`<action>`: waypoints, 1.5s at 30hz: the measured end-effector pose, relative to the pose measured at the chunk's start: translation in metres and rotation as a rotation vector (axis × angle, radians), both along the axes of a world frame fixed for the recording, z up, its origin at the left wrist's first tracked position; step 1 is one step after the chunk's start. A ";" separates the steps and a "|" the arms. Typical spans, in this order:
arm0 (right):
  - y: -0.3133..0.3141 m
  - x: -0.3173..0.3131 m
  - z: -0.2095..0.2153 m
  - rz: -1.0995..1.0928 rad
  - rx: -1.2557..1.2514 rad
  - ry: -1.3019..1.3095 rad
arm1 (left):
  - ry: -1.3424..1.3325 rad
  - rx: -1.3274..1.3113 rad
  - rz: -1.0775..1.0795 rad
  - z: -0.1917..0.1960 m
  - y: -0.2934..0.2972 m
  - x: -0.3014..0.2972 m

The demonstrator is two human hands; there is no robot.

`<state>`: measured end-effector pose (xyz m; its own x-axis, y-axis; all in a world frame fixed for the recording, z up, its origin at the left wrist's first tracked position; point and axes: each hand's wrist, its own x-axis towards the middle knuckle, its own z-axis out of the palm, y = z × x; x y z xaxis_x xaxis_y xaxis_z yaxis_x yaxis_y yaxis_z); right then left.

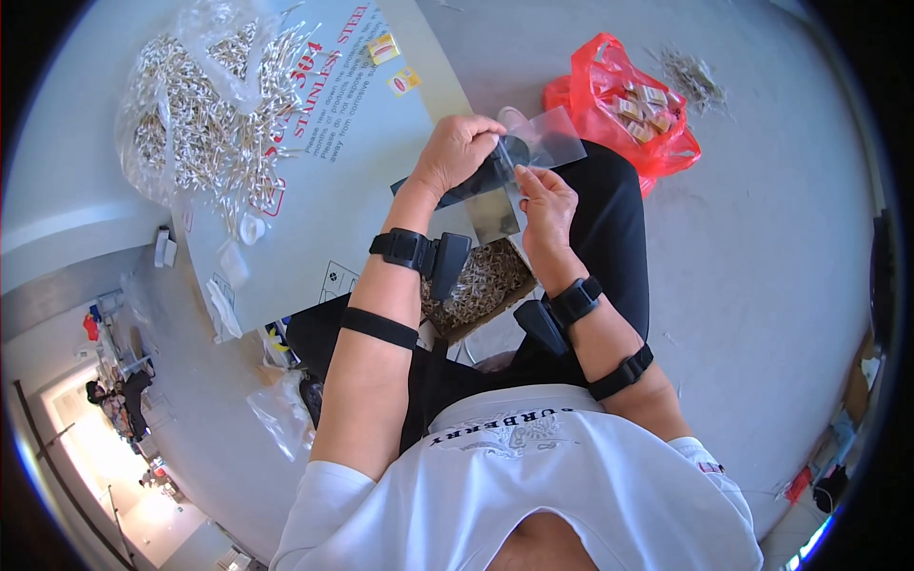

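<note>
Plastic film (559, 139), clear and thin, hangs above a dark-trousered lap (609, 219) — left hand (457, 152) pinching it between thumb and forefinger, right hand (549, 202) gripping it by the fingertips. Beneath sits an open cardboard box (495, 317) of small sticks (481, 276). At left, white-tipped swabs (259, 133) heap around a clear bag (221, 65) on a table (333, 214); at right — a red bag (590, 71) of small packets (640, 110).

Behind the left hand (460, 152) and right hand (549, 205) sit black straps (405, 249) with boxy modules (450, 266), then plain bands (379, 328); farther back, a dark-lettered white shirt (609, 485) meets black trousers (614, 228).
</note>
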<state>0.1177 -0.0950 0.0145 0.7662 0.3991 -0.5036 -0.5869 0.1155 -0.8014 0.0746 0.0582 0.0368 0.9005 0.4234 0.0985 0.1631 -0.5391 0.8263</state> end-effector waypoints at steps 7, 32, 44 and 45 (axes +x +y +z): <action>0.005 -0.023 -0.017 0.019 0.006 -0.062 | 0.183 -0.038 0.081 0.000 0.005 -0.014; 0.018 -0.029 -0.030 0.234 -0.492 -0.551 | 0.024 0.428 0.286 -0.020 0.001 -0.028; 0.003 0.002 0.009 0.440 -0.265 -1.412 | -0.032 0.290 0.488 -0.017 -0.037 -0.099; 0.010 0.000 0.006 0.485 -0.330 -1.372 | -0.028 0.281 0.496 -0.016 -0.040 -0.104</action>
